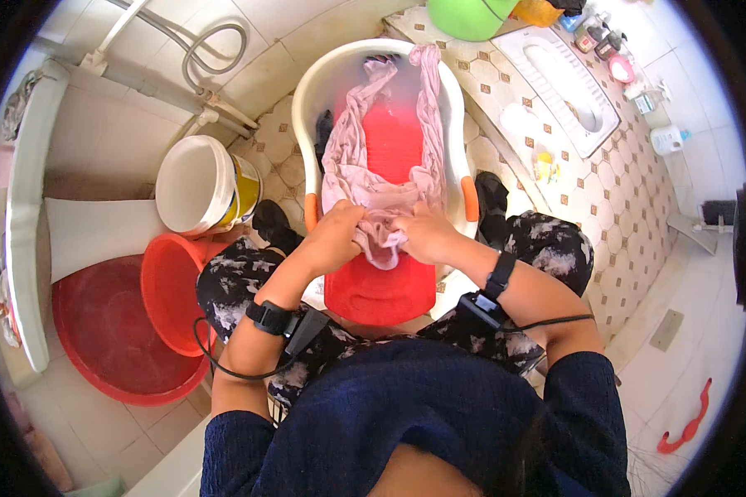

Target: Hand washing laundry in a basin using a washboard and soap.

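A wet pale-pink cloth [348, 157] lies in a long loop, its far end draped over the back rim of a white tub [305, 108] with orange handles. Beneath it a red washboard [387, 145] slants up out of cloudy water and over the tub's near edge. My left hand [337, 236] is closed on the cloth's bunched near part, above the washboard. Close beside it, my right hand [429, 233] grips the same bunch, fingers curled inward. Some of the cloth hangs between both hands. The fingertips are partly hidden in the folds.
To the left stand a white bucket [171, 184], a red bucket [159, 294] and a wide red basin [99, 348]. A squat toilet [568, 91] is set in a raised tiled step on the right, with bottles [597, 37] behind. A green basin [464, 18] sits at the back.
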The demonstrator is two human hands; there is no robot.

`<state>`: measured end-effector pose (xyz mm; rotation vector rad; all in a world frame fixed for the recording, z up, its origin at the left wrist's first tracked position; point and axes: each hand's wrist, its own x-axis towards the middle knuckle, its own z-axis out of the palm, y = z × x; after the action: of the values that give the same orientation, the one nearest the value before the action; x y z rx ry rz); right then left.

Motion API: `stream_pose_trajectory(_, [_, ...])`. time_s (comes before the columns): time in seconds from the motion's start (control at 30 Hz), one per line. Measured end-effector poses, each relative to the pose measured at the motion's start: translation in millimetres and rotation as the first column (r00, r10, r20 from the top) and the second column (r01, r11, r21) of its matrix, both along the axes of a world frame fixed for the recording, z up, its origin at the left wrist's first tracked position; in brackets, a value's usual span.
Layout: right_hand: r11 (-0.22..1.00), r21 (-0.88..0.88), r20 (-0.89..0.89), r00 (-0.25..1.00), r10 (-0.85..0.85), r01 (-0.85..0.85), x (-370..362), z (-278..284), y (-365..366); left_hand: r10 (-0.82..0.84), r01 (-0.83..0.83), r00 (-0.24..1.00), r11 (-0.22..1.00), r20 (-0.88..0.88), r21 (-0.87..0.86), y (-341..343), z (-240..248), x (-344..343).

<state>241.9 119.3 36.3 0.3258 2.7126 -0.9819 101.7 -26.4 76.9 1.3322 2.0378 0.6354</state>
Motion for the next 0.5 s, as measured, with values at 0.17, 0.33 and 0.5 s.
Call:
stream_pose_trajectory(0.17, [0.986, -0.139, 0.249, 0.967, -0.055, 0.092, -9.3, -3.9, -14.8, -0.062, 0.048, 0.992, 0.991, -0.108, -0.123, -3.0, -11.5, 10.4])
stream_pose_trajectory(0.33, [0.742, -0.62, -0.03, 0.937, -0.349, 0.257, -9.2, -5.9, -34.9, -0.16, 0.156, 0.982, 0.986, 0.097, 0.052, 1.0, -31.9, 13.4])
stream_pose_trajectory(0.5, [0.699, -0.703, 0.115, 0.991, -0.064, 0.127, -12.6, 13.1, -11.8, -0.105, 0.191, 0.909, 0.965, 0.404, -0.179, -1.2, -33.1, 0.0])
